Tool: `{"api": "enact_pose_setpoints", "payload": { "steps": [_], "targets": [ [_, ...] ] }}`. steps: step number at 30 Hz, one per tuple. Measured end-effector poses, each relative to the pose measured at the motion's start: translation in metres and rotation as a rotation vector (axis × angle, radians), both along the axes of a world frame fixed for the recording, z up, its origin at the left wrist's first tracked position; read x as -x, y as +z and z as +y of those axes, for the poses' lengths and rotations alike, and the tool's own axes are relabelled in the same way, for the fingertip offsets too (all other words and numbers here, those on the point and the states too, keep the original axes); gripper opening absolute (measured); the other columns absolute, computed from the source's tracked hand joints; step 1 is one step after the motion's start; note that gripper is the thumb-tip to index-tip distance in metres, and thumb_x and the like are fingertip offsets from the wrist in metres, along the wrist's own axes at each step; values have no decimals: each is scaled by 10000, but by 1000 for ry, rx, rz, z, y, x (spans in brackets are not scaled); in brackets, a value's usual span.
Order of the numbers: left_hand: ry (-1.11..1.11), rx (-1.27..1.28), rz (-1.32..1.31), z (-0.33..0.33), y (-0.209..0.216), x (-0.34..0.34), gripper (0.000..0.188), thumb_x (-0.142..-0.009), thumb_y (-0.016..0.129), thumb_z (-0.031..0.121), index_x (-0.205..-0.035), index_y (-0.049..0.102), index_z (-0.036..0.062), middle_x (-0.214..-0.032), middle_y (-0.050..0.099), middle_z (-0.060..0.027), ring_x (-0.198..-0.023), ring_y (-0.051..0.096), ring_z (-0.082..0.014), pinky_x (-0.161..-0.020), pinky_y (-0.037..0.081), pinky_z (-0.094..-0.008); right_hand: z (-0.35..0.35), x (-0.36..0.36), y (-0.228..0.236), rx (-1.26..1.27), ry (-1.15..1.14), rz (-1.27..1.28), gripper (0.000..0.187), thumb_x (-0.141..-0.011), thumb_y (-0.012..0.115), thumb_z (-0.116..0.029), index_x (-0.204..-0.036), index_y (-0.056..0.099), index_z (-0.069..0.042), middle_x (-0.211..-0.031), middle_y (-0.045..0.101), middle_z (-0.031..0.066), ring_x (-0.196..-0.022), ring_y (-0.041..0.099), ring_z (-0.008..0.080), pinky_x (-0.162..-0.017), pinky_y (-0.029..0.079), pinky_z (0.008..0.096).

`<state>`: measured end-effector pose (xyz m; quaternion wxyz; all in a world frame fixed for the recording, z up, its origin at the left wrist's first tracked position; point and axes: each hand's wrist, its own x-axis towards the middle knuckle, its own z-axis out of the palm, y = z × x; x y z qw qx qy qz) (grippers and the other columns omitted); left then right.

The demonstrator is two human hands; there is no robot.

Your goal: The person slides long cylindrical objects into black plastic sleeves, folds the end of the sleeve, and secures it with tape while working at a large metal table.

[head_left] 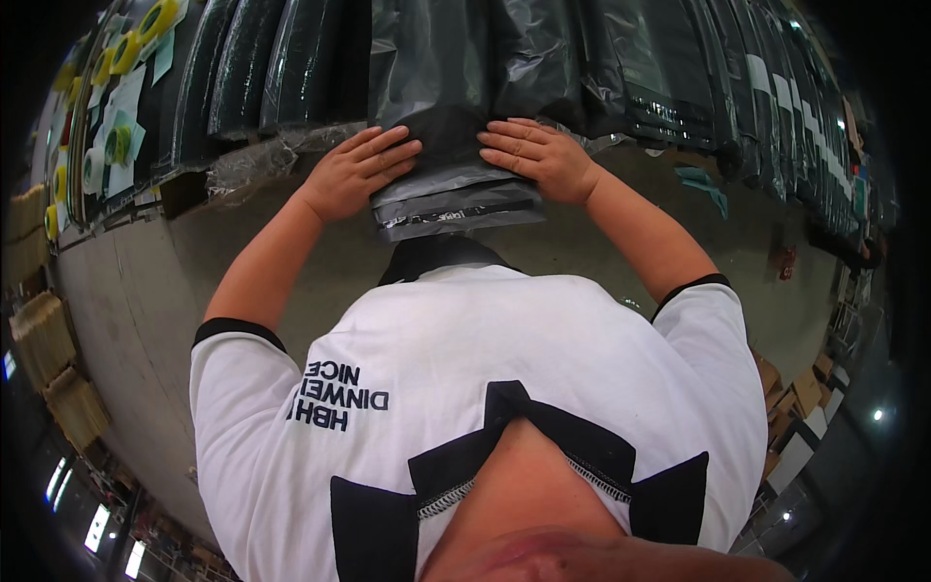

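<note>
A long black plastic bag (448, 145) lies in front of me, its open-looking end hanging toward my body with a grey flap that carries a dark strip. My left hand (364, 170) rests on the bag's left edge, fingers stretched out and flat. On the opposite edge lies my right hand (541, 158), its fingers also straight and close together. Neither hand is wrapped round anything; both thumbs are mostly hidden. Whatever fills the bag is covered by the plastic.
Long wrapped black packages (301, 68) line up on the left, and more packages (669, 87) on the right. Crumpled clear film (257, 165) hangs near my left hand. Rolls of yellow tape (124, 53) are at the far left. Cardboard boxes (805, 393) stand low on the right.
</note>
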<state>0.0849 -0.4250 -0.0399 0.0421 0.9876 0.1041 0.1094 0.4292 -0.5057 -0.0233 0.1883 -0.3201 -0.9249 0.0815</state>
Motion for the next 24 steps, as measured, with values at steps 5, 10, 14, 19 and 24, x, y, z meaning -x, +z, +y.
{"api": "enact_pose_setpoints", "payload": {
  "steps": [5,10,14,19,24],
  "targets": [
    [29,72,-32,-6,-6,2,438,-839,518,90,-1265,613,117,-1467,473,-5,-1408,366,-198,-1159,300,-394,-2,2,2,13,-20,20,481,-821,587,-45,-1297,593,-108,-1382,555,69,-1303,501,256,-1079,409,398],
    [46,183,-119,-2,-7,3,424,-792,545,9,-1200,634,75,-1435,508,-75,-1381,416,-239,-1137,330,-422,-2,4,5,54,-50,45,457,-818,587,-35,-1269,614,-102,-1335,593,73,-1278,526,254,-1068,423,395],
    [152,359,-237,1,-1,-1,386,-792,573,16,-1172,631,48,-1361,571,-96,-1287,519,-278,-1066,416,-398,4,4,7,122,-221,192,394,-810,624,-79,-1202,650,-102,-1188,664,77,-1114,617,271,-944,491,374],
    [680,904,-731,3,-26,-26,218,-973,559,203,-855,624,32,-771,617,-1,-701,560,-138,-643,451,-290,22,34,16,469,-874,317,334,-959,519,-355,-940,706,-79,-879,682,161,-825,630,386,-697,505,415],
    [1024,1178,-1014,25,-30,-60,499,-1015,511,392,-662,518,38,-601,433,50,-575,346,-56,-517,310,-278,48,76,30,536,-1238,354,525,-979,410,-486,-903,700,-55,-861,681,188,-883,632,406,-774,492,454]
  ]
}}
